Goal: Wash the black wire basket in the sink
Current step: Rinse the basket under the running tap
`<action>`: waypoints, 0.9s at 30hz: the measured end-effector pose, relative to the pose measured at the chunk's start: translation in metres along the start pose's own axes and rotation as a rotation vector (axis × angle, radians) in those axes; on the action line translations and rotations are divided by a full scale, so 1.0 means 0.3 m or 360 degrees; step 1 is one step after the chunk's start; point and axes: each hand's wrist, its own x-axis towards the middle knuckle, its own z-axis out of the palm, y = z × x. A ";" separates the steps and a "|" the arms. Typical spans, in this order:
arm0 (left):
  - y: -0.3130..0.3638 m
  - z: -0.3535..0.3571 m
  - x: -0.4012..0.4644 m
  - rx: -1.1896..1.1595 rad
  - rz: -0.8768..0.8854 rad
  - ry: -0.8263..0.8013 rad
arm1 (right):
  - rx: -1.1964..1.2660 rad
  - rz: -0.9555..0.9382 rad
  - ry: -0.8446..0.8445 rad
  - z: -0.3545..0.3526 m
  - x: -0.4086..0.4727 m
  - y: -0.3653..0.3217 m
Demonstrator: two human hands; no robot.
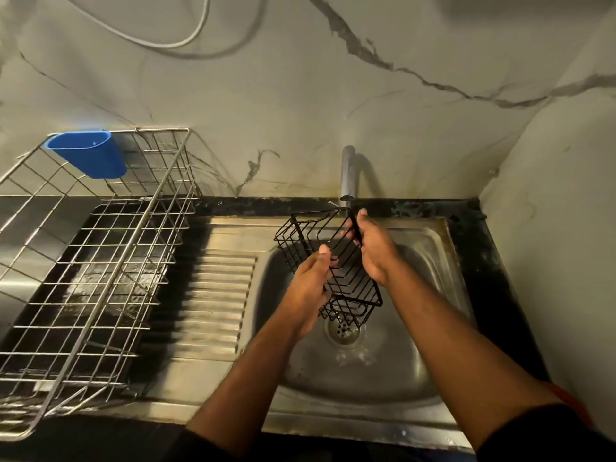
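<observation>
1. You will find no legible text, label, brand, number or sign anywhere in the head view.

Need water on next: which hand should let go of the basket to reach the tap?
Right, probably. The right hand grips the black wire basket at its far end, just under the tap. The left hand holds its near side, farther from the tap.
</observation>
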 end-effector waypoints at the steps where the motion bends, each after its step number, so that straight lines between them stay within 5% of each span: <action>1: -0.005 -0.009 0.013 0.0112 0.0006 0.0017 | 0.0033 0.0022 -0.0014 0.000 0.019 -0.002; 5: -0.009 -0.052 0.049 0.0497 0.0176 0.0231 | 0.0200 0.0070 -0.0227 0.012 0.064 -0.016; 15: 0.086 -0.211 0.133 0.0048 0.0590 0.0916 | 0.0376 0.0113 -0.0444 0.042 0.150 -0.026; 22: 0.121 -0.216 0.176 0.0169 0.0388 0.0599 | 0.0287 0.0118 -0.0506 0.014 0.166 -0.052; 27: 0.119 -0.184 0.166 0.0036 0.0201 0.0576 | 0.0274 0.0106 -0.0316 0.001 0.167 -0.051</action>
